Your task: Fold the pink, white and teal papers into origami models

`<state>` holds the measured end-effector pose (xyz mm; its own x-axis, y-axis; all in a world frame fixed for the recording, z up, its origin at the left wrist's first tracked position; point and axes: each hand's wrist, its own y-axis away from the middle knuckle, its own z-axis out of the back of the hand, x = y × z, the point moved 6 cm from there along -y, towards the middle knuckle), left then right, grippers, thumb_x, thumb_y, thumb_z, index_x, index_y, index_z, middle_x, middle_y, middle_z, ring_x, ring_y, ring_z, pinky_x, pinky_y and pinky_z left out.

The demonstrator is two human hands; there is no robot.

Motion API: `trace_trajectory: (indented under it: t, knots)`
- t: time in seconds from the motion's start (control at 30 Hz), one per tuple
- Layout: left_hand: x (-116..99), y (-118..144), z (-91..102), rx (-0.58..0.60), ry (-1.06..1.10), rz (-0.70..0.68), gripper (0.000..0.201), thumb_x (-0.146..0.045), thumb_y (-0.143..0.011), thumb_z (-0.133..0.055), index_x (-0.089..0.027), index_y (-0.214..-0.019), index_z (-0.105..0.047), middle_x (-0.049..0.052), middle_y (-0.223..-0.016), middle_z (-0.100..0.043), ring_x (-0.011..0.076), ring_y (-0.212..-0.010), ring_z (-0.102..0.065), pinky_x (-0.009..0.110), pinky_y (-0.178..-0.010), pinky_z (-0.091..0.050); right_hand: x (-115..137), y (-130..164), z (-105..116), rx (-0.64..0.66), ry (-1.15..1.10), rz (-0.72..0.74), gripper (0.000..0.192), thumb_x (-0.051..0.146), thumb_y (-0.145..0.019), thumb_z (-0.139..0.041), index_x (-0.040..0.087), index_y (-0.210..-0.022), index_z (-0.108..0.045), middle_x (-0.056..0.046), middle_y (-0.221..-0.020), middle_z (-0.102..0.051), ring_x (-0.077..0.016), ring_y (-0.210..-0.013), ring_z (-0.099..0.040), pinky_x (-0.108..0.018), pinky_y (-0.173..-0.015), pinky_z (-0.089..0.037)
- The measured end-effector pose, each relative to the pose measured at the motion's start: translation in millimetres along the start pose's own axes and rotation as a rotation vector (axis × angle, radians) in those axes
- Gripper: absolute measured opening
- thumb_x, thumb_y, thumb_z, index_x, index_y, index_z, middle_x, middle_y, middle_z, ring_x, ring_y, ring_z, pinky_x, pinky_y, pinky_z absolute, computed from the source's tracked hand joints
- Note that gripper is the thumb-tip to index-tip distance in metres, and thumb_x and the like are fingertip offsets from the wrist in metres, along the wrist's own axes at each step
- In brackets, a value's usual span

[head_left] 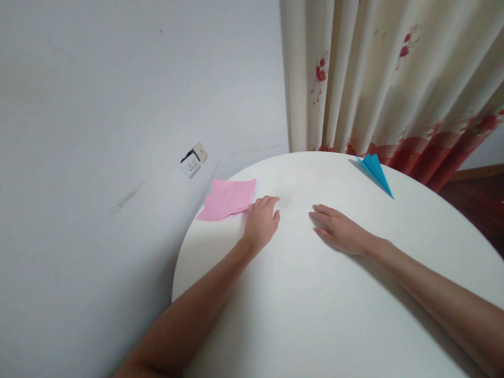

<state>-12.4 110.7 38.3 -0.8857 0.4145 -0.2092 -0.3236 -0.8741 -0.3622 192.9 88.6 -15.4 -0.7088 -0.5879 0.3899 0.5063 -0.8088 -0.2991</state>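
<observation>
Near the frame's centre, the left hand (262,220) rests palm down on the table (315,315), fingers loosely curled, holding nothing, its edge touching the pink paper (228,198) at centre left. Just right of it, the right hand (338,228) lies flat, open and empty. Toward the upper right sits a blue paper plane (376,170), well apart from both.

Round white table (315,315) takes up most of the near side. A blue paper plane (376,170) sits at its far right edge. Behind that hangs a cream curtain (374,79) with red flowers. White wall socket (192,160) on the left wall.
</observation>
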Motion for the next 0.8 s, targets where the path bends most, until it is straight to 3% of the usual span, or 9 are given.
trace_trajectory:
  t: [0.07, 0.17, 0.4, 0.5, 0.63, 0.8]
  knots:
    - [20, -3, 8.2, -0.004, -0.181, 0.092, 0.043, -0.015, -0.088, -0.053, -0.017, -0.131, -0.055, 0.014, -0.132, -0.060, 0.0320, -0.121, -0.052, 0.048, -0.103, -0.041, -2, 0, -1, 0.004, 0.006, -0.001, 0.045, 0.028, -0.093, -0.054, 0.016, -0.136, -0.057, -0.016, -0.150, -0.048, -0.0328, -0.140, -0.043, -0.051, -0.116, -0.036]
    - [48, -4, 12.2, 0.081, -0.369, 0.197, 0.049, -0.009, -0.086, -0.047, -0.013, -0.134, -0.051, 0.019, -0.128, -0.060, 0.0334, -0.118, -0.054, 0.046, -0.097, -0.044, -2, 1, -2, 0.006, 0.002, 0.002, 0.046, 0.029, -0.093, -0.053, 0.015, -0.137, -0.057, -0.016, -0.150, -0.047, -0.0323, -0.140, -0.042, -0.050, -0.117, -0.035]
    - [88, -2, 9.3, 0.139, -0.456, 0.336, 0.049, -0.004, -0.086, -0.038, 0.001, -0.133, -0.050, 0.028, -0.127, -0.059, 0.0357, -0.123, -0.053, 0.044, -0.097, -0.045, -2, 1, 0, 0.037, 0.019, -0.017, 0.048, 0.032, -0.094, -0.052, 0.013, -0.138, -0.055, -0.019, -0.152, -0.045, -0.0324, -0.141, -0.041, -0.050, -0.117, -0.034]
    - [95, 0, 5.1, 0.127, -0.451, 0.369, 0.047, -0.005, -0.087, -0.039, 0.004, -0.131, -0.052, 0.033, -0.130, -0.056, 0.0404, -0.130, -0.049, 0.050, -0.099, -0.044, -4, 2, 0, 0.055, 0.018, -0.019, 0.049, 0.033, -0.095, -0.052, 0.014, -0.140, -0.054, -0.018, -0.153, -0.044, -0.0320, -0.142, -0.040, -0.050, -0.117, -0.034]
    - [97, -1, 5.3, 0.125, -0.432, 0.371, 0.039, -0.005, -0.089, -0.037, -0.001, -0.118, -0.063, 0.030, -0.123, -0.061, 0.0401, -0.128, -0.052, 0.050, -0.100, -0.045, -4, 2, 1, 0.057, -0.001, -0.013, 0.049, 0.032, -0.094, -0.053, 0.015, -0.140, -0.054, -0.018, -0.153, -0.044, -0.0322, -0.142, -0.040, -0.051, -0.117, -0.034]
    - [73, -6, 6.5, 0.076, -0.381, 0.322, 0.042, -0.008, -0.091, -0.039, 0.001, -0.127, -0.058, 0.031, -0.137, -0.054, 0.0394, -0.133, -0.048, 0.049, -0.108, -0.040, -1, 0, 8, -0.007, -0.076, -0.047, 0.042, 0.032, -0.092, -0.058, 0.019, -0.132, -0.061, -0.014, -0.146, -0.053, -0.0311, -0.138, -0.046, -0.050, -0.115, -0.037]
